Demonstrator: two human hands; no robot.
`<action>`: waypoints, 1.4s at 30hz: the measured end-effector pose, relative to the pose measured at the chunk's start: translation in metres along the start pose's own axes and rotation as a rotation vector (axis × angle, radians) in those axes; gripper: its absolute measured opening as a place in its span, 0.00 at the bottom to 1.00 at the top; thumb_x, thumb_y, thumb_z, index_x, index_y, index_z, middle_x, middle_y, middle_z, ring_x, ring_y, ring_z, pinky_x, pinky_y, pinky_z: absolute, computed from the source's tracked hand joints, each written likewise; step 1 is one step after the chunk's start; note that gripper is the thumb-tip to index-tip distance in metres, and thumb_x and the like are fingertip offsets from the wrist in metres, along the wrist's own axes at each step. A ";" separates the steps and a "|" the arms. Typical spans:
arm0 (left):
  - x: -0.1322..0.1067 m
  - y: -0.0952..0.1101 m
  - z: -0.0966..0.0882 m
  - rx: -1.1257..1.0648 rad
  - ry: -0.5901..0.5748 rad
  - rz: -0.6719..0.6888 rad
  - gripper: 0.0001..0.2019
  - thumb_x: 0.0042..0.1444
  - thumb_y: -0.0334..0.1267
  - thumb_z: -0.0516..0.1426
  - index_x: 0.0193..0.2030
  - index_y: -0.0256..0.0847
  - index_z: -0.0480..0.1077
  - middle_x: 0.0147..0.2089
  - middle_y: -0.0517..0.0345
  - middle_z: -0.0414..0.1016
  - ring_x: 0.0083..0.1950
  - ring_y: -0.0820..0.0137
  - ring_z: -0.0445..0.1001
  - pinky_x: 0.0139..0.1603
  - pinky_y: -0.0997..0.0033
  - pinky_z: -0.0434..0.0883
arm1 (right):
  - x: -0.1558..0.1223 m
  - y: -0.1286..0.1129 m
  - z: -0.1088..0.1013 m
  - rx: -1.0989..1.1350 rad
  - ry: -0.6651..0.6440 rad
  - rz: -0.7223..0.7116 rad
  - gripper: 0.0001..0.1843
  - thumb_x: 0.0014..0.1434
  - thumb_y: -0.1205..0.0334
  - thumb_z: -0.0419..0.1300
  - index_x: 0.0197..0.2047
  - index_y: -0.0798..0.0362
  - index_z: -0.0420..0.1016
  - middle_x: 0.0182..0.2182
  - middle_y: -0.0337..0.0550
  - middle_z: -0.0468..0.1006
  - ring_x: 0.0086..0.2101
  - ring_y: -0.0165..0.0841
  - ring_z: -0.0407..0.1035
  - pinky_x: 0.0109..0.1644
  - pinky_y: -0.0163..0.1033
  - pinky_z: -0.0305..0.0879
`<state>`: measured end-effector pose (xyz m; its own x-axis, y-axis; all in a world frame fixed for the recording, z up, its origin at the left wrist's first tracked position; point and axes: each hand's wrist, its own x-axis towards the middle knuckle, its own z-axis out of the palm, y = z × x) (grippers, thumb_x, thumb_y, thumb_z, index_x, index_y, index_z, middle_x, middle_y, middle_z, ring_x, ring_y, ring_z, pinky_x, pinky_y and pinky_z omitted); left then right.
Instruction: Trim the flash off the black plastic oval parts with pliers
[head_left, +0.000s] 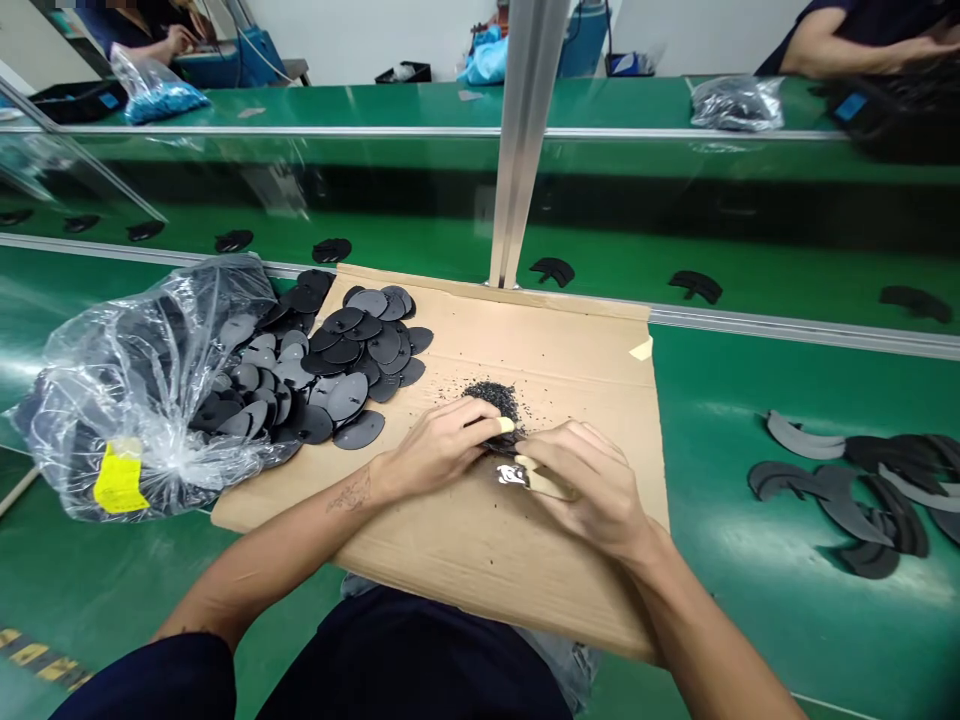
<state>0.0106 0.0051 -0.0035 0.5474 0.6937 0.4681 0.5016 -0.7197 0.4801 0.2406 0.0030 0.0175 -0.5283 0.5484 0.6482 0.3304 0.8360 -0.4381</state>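
Both hands, left hand (442, 440) and right hand (585, 485), grasping small black part (510, 462); disc pile (337, 360) left, shavings (495, 397) ahead.

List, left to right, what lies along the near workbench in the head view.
Clear plastic bag of black parts → pile of black oval pieces → left hand → right hand → bare cardboard sheet edge → curved black strips on the green bench.

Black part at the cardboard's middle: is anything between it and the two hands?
Nothing visible. The left hand and right hand both close directly around the small black part above the brown cardboard sheet.
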 end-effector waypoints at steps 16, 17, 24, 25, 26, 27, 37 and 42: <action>0.008 0.004 -0.005 -0.390 0.223 0.003 0.11 0.62 0.24 0.57 0.49 0.36 0.77 0.43 0.49 0.82 0.45 0.69 0.81 0.46 0.70 0.78 | 0.001 0.020 -0.012 -0.325 -0.017 -0.006 0.07 0.66 0.66 0.60 0.48 0.51 0.73 0.36 0.44 0.82 0.34 0.33 0.71 0.36 0.39 0.61; 0.008 0.003 -0.005 -0.396 0.218 0.003 0.11 0.63 0.24 0.58 0.49 0.36 0.77 0.43 0.49 0.82 0.45 0.69 0.81 0.46 0.70 0.79 | 0.001 0.019 -0.012 -0.331 -0.020 -0.008 0.07 0.66 0.66 0.60 0.48 0.51 0.73 0.36 0.44 0.82 0.34 0.33 0.71 0.36 0.39 0.61; 0.008 0.004 -0.005 -0.413 0.205 0.001 0.11 0.63 0.24 0.58 0.49 0.37 0.77 0.43 0.48 0.82 0.46 0.69 0.81 0.46 0.69 0.79 | 0.001 0.017 -0.013 -0.331 -0.017 -0.031 0.07 0.66 0.67 0.62 0.48 0.52 0.71 0.36 0.44 0.82 0.32 0.32 0.70 0.35 0.39 0.61; 0.008 0.004 -0.005 -0.413 0.205 -0.001 0.11 0.63 0.25 0.58 0.49 0.37 0.77 0.43 0.48 0.82 0.45 0.69 0.81 0.46 0.69 0.79 | 0.001 0.017 -0.013 -0.322 -0.018 -0.028 0.07 0.66 0.67 0.62 0.48 0.52 0.72 0.36 0.44 0.83 0.32 0.32 0.70 0.35 0.39 0.61; 0.008 0.004 -0.005 -0.412 0.204 -0.003 0.11 0.63 0.25 0.58 0.49 0.37 0.77 0.43 0.48 0.82 0.45 0.68 0.81 0.46 0.68 0.79 | 0.001 0.017 -0.013 -0.312 -0.020 -0.022 0.07 0.66 0.67 0.62 0.48 0.51 0.72 0.36 0.44 0.83 0.32 0.32 0.70 0.35 0.39 0.62; 0.008 0.004 -0.005 -0.412 0.204 -0.005 0.11 0.63 0.25 0.58 0.49 0.37 0.77 0.43 0.48 0.82 0.45 0.68 0.81 0.46 0.68 0.79 | 0.001 0.017 -0.013 -0.304 -0.022 -0.016 0.07 0.66 0.67 0.61 0.48 0.51 0.72 0.36 0.44 0.83 0.33 0.32 0.70 0.35 0.39 0.62; 0.007 0.005 -0.004 -0.430 0.224 -0.010 0.11 0.62 0.24 0.59 0.49 0.36 0.78 0.43 0.49 0.82 0.45 0.69 0.81 0.46 0.70 0.79 | 0.001 0.016 -0.013 -0.350 -0.031 -0.014 0.05 0.65 0.66 0.62 0.45 0.53 0.76 0.35 0.43 0.83 0.31 0.31 0.70 0.35 0.38 0.63; 0.006 0.005 -0.002 -0.412 0.249 -0.006 0.12 0.64 0.25 0.57 0.49 0.38 0.78 0.43 0.49 0.83 0.45 0.69 0.81 0.45 0.68 0.80 | 0.000 0.014 -0.013 -0.400 -0.029 -0.023 0.06 0.66 0.66 0.62 0.46 0.51 0.76 0.33 0.40 0.83 0.30 0.29 0.69 0.34 0.37 0.62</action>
<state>0.0145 0.0057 0.0032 0.3431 0.7200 0.6033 0.1701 -0.6793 0.7139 0.2550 0.0148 0.0192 -0.5587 0.5337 0.6349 0.5939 0.7917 -0.1429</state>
